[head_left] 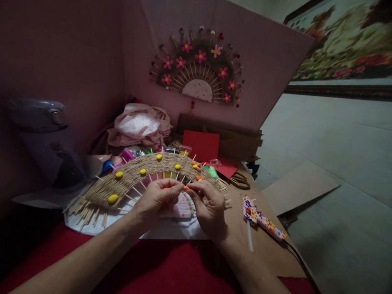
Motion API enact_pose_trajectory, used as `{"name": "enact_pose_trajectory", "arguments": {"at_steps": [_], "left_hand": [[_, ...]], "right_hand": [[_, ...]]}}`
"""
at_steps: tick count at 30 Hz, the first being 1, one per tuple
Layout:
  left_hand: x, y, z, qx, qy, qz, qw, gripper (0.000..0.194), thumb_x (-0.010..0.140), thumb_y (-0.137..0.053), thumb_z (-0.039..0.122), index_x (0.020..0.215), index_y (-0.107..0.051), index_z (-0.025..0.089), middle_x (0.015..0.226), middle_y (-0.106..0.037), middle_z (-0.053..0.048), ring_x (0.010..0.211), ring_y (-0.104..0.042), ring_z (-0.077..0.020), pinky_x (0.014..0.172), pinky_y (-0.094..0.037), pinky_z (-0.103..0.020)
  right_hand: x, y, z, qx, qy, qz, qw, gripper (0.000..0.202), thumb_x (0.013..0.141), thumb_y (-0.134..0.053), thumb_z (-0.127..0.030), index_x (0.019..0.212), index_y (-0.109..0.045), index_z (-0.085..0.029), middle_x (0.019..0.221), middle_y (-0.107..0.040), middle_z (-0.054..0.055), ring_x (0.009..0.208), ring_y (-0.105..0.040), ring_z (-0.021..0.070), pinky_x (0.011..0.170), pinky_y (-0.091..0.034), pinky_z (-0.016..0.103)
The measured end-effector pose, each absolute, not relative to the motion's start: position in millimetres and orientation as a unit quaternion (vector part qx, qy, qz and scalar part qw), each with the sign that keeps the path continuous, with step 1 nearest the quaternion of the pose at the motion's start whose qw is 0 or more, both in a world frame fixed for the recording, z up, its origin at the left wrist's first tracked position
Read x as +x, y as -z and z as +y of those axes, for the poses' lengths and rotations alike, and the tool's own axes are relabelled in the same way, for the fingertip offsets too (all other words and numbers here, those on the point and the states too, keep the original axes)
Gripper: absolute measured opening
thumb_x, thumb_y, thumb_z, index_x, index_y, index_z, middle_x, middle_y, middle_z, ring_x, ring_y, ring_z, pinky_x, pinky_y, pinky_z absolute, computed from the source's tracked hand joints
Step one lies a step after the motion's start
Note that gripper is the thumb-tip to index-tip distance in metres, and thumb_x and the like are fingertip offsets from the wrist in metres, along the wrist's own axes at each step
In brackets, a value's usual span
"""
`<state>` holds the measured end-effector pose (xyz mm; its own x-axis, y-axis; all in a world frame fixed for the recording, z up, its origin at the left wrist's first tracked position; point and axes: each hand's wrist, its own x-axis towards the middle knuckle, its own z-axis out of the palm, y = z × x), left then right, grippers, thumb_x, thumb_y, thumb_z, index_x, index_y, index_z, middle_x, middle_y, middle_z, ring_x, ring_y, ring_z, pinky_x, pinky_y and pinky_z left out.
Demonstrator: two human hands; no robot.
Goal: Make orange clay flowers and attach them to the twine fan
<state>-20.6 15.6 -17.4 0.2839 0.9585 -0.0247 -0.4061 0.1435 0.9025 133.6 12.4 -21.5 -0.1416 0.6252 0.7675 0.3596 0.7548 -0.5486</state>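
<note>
My left hand [163, 195] and my right hand [209, 206] meet in front of a fan-shaped piece of twine woven over sticks [133, 175]. Between the fingertips of both hands is a small orange piece of clay [185, 187], pinched from either side. More orange shows under my left fingers, partly hidden. Yellow dots [113, 198] sit along the twine band. Near its right end, orange petals [196, 165] surround a yellow dot, and another orange cluster [200, 178] lies just above my right hand.
A flower-patterned glue gun [264, 221] with its cord lies on cardboard [230, 244] at the right. Scissors [240, 180] and red paper [201, 146] are behind. A bottle [49, 145] stands left, beside bundled pink cloth [140, 125]. A finished flowered fan [199, 69] hangs on the upright pink panel.
</note>
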Motion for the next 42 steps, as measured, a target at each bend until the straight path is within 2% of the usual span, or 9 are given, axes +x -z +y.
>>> {"name": "enact_pose_trajectory", "arguments": {"at_steps": [5,17,27,35,42], "left_hand": [[-21.1,15.5,13.9,0.427,-0.487,0.314,0.694,0.028,0.072,-0.070,0.037,0.066,-0.056,0.014,0.048,-0.034,0.008,0.041,-0.024,-0.0027,0.039,-0.015,-0.018],[-20.2,18.2,15.6,0.443,-0.485,0.330,0.678,0.026,0.071,-0.071,0.037,0.072,-0.059,0.014,0.049,-0.036,0.007,0.041,-0.025,-0.0029,0.038,-0.015,-0.018],[-20.7,18.0,16.2,0.440,-0.485,0.330,0.680,0.030,0.071,-0.071,0.038,0.064,-0.054,0.014,0.048,-0.035,0.007,0.041,-0.025,-0.0029,0.038,-0.015,-0.017],[-20.0,16.7,16.6,0.417,-0.510,0.332,0.675,0.028,0.069,-0.072,0.038,0.067,-0.057,0.015,0.047,-0.038,0.007,0.039,-0.027,-0.0028,0.037,-0.016,-0.017],[-19.2,18.8,17.7,0.409,-0.520,0.337,0.670,0.028,0.067,-0.074,0.037,0.066,-0.057,0.014,0.046,-0.039,0.007,0.039,-0.028,-0.0026,0.037,-0.017,-0.016]], "right_hand": [[132.7,20.4,12.8,-0.319,-0.125,-0.749,0.567,0.008,0.084,-0.059,-0.015,0.089,-0.064,-0.020,0.079,-0.063,0.002,0.072,-0.057,0.0125,0.064,-0.045,0.025],[133.4,18.9,11.9,-0.325,-0.127,-0.758,0.551,0.006,0.085,-0.058,-0.018,0.087,-0.064,-0.019,0.079,-0.063,0.002,0.072,-0.056,0.0127,0.063,-0.044,0.025],[133.8,19.4,13.1,-0.319,-0.122,-0.752,0.564,0.005,0.084,-0.059,-0.017,0.086,-0.064,-0.019,0.078,-0.063,0.002,0.072,-0.057,0.0128,0.064,-0.046,0.025],[135.1,25.1,13.3,-0.347,-0.072,-0.754,0.553,0.023,0.087,-0.054,-0.019,0.108,-0.064,-0.021,0.089,-0.069,0.007,0.080,-0.064,0.0177,0.070,-0.051,0.031],[134.4,27.4,12.7,-0.334,-0.052,-0.771,0.540,0.029,0.087,-0.053,-0.016,0.114,-0.063,-0.018,0.092,-0.070,0.009,0.082,-0.064,0.0177,0.074,-0.051,0.031]]}}
